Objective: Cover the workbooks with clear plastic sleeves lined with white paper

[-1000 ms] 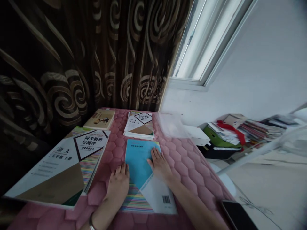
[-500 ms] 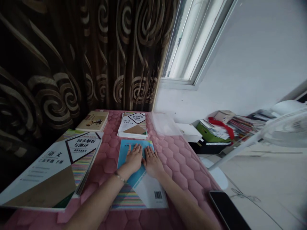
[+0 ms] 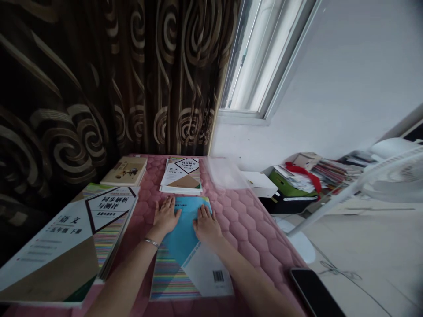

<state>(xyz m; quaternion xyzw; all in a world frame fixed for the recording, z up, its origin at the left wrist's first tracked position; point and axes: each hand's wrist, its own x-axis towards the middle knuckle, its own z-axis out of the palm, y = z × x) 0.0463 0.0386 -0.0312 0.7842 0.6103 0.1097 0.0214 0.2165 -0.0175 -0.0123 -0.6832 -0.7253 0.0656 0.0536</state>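
on pink mat point(image 3: 243, 233), left hand point(image 3: 166, 216) at workbook point(image 3: 185, 233) edge, right hand point(image 3: 206, 226) on it

**Room at 3 o'clock:** from my right hand point(image 3: 206, 226), I can pass over the pink quilted cover point(image 3: 246, 233).
**Tight gap at 9 o'clock:** a narrow strip of cover lies between my left hand point(image 3: 166, 215) and the large workbook point(image 3: 66, 237).
**Blocked at 12 o'clock:** a workbook stack point(image 3: 180, 176) sits just ahead.
**Blocked at 11 o'clock:** a small book point(image 3: 124, 171) lies beyond the gap.
**Blocked at 1 o'clock:** a clear plastic sleeve point(image 3: 224, 172).
**Blocked at 4 o'clock:** a phone point(image 3: 313, 293) sits at the table edge.
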